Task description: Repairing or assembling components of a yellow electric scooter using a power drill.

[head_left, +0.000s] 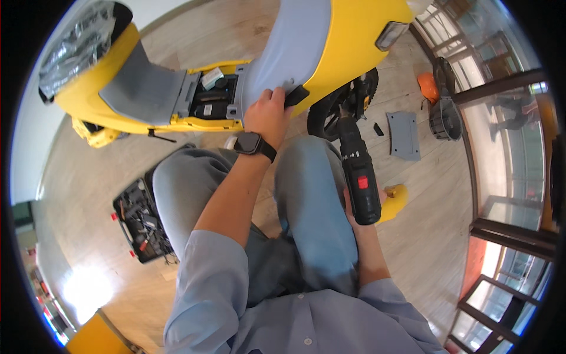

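My left hand [267, 115], with a dark watch on its wrist, has its fingers curled against the grey front panel [282, 59] of a yellow scooter [348, 35]. A small black cover piece [296, 95] sits at the thumb side of these fingers, which seem to grip it; the fingertips are partly hidden. My right hand [352, 209] is wrapped around the handle of a black cordless drill [358, 171] with a red button. The drill points away from me, its tip near the scooter's front wheel [327, 112]. Most of the right hand's fingers are behind the drill body.
An open compartment [213, 97] in the scooter's floorboard shows black parts. An open toolbox [142, 221] lies left of my legs. On the right floor are a grey panel [403, 135], a small black piece [378, 128], a dark bucket-like part [446, 120] and an orange part [428, 87]. Glass doors [507, 153] stand beyond.
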### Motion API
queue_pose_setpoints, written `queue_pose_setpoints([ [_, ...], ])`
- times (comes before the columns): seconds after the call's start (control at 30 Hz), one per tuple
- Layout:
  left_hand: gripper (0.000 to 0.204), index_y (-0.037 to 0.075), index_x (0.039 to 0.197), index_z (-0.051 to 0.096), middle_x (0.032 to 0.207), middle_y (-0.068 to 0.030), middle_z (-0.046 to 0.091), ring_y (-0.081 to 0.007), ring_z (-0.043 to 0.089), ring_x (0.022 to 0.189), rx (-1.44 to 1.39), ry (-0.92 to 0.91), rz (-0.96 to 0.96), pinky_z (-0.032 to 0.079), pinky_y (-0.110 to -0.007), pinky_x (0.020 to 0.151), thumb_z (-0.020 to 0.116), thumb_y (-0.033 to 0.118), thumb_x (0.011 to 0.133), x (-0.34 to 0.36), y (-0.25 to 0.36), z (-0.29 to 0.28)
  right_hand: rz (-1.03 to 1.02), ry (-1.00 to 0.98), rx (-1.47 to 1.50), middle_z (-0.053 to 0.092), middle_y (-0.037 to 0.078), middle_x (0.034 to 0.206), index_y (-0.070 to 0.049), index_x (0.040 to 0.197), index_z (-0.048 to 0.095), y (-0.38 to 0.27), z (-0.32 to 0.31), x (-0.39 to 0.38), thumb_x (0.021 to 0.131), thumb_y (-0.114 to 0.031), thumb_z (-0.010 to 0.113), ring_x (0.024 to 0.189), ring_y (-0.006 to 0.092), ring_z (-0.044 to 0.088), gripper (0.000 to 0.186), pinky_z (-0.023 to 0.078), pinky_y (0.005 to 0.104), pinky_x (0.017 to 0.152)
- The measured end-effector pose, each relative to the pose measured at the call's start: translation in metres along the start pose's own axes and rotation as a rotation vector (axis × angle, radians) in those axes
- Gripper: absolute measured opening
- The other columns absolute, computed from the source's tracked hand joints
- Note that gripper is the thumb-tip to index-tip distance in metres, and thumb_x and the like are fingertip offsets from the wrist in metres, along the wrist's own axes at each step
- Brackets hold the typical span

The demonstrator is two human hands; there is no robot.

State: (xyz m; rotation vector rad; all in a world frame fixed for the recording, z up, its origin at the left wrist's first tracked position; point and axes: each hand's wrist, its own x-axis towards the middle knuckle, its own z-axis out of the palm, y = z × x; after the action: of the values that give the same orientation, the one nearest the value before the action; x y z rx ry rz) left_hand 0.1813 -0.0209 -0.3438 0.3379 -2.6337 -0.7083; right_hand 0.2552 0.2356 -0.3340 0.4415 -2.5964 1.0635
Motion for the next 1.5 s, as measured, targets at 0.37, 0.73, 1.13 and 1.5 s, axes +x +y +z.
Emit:
queue_pose_setpoints([
  [0.37,0.031,0.007,0.085,0.060,0.080,-0.0116,0.065,-0.0336,0.066,0.073,0.161,-0.072,0.100,0.052,-0.045,0.062,0.078,0.031,0.077,0.011,0.000,-0.016,0.285,-0.031,0.278,0.066,0.000,0.086,-0.001,0.112,0.067,0.010,-0.033,-0.003,0.085,-0.006,0.067,0.078,0.0082,0.058,0.028,0.047,0.0233,0.073],
  [0.73,0.026,0.004,0.085,0.067,0.071,-0.0124,0.068,-0.0276,0.068,0.066,0.114,-0.295,0.081,0.053,-0.037,0.064,0.068,0.030,0.088,0.027,0.002,-0.047,0.310,-0.095,0.455,0.070,0.013,0.085,-0.004,0.110,0.067,0.039,-0.031,0.006,0.082,-0.014,0.068,0.076,0.0221,0.068,0.029,0.051,0.0288,0.073],
  [1.13,0.021,-0.001,0.099,0.065,0.092,-0.0042,0.067,-0.0116,0.064,0.085,-0.825,-0.374,-0.129,0.053,-0.025,0.075,0.076,-0.001,0.081,-0.037,0.130,-0.136,0.616,-0.562,1.782,0.048,0.003,0.061,0.011,0.118,0.052,0.076,-0.122,0.011,0.066,-0.016,0.073,0.050,0.0115,0.045,0.062,0.032,0.0246,0.049],
  [1.5,0.035,-0.001,0.105,0.067,0.103,-0.0139,0.067,-0.0218,0.066,0.093,-1.070,-0.320,0.255,0.052,-0.032,0.082,0.083,0.009,0.076,-0.066,0.217,-0.167,0.157,-1.025,2.151,0.045,-0.001,0.057,0.005,0.106,0.056,0.021,-0.120,0.014,0.073,-0.026,0.070,0.045,0.0122,0.040,0.047,0.033,0.0280,0.053],
])
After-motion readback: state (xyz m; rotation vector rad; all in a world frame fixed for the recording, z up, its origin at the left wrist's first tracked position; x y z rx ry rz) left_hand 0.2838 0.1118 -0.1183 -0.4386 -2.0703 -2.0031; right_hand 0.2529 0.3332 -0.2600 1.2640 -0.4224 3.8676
